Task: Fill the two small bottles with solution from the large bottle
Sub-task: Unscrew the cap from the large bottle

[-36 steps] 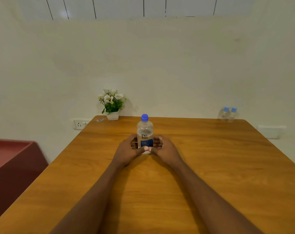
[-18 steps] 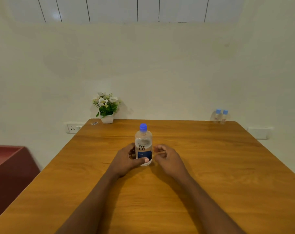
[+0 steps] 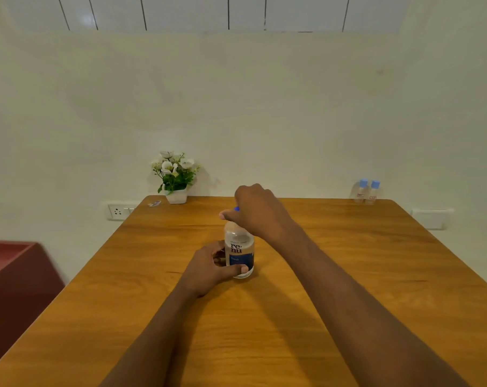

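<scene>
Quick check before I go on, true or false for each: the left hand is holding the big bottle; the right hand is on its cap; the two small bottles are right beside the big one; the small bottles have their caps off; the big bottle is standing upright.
1. The left hand holds the big bottle low on its body. True.
2. The right hand is over the blue cap. True.
3. The two small bottles stand right beside the big bottle. False: they are at the table's far right corner, apart from it.
4. The small bottles have their caps off. False: both wear blue caps.
5. The big bottle stands upright on the table. True.
</scene>
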